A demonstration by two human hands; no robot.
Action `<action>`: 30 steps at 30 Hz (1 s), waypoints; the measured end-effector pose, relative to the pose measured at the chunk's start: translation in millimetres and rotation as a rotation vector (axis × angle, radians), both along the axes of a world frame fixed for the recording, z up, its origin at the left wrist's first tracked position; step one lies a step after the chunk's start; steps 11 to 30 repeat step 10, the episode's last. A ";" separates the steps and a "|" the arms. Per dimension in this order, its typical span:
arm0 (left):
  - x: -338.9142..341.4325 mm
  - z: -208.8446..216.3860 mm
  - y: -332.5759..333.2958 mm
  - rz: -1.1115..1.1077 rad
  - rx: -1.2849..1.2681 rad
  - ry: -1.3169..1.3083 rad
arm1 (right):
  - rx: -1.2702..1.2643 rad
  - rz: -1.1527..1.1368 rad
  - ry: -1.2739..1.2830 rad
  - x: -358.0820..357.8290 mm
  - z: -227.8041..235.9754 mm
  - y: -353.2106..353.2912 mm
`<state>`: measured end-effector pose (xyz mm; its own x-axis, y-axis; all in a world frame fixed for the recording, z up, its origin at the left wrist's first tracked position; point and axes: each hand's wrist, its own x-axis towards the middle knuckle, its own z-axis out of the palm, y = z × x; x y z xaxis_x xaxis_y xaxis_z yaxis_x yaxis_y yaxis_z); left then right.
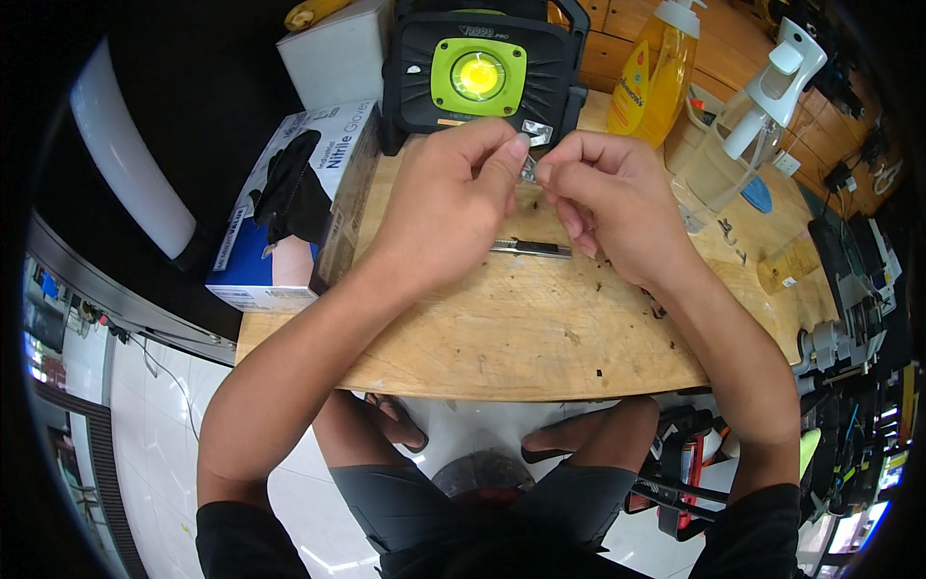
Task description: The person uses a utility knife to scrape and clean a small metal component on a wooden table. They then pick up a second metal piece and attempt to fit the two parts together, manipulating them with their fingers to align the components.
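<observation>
Both my hands are raised over the wooden workbench (463, 338), close together in front of the work light. My left hand (449, 198) is closed, its thumb pressed against the index finger. My right hand (617, 193) pinches with thumb and index finger, the other fingers curled below. Between the fingertips shows a small, clear or silvery piece (529, 172), too small to name; the right fingertips touch it, and the left ones may too. Under the hands lies a slim cutter knife (531, 249) with a dark handle, partly hidden by my left hand.
Behind the hands stands a black and green work light (477, 77), switched on. A nitrile glove box (289, 207) sits at left, a black glove poking out. On the right are a yellow pump bottle (656, 72), a clear spray bottle (738, 140) and a small amber container (786, 265). Dark crumbs dot the bench.
</observation>
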<state>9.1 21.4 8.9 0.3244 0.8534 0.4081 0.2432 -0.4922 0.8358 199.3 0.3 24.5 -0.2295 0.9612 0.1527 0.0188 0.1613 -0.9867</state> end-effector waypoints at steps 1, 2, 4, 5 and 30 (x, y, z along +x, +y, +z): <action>0.6 0.4 0.6 0.019 0.004 -0.002 | -0.011 0.004 0.036 -0.7 -0.1 1.1; 1.2 0.4 0.7 0.037 0.008 -0.005 | -0.018 -0.011 0.063 -2.3 -0.1 0.5; 1.7 -1.5 1.3 0.034 -0.004 -0.037 | -0.029 -0.040 0.120 -6.1 0.2 -0.5; 1.6 -2.4 1.6 0.032 -0.010 -0.054 | -0.028 -0.026 0.130 -6.1 -0.6 0.3; 1.4 -5.5 1.6 -0.063 -0.038 -0.127 | -0.033 0.044 0.146 3.2 -9.3 4.8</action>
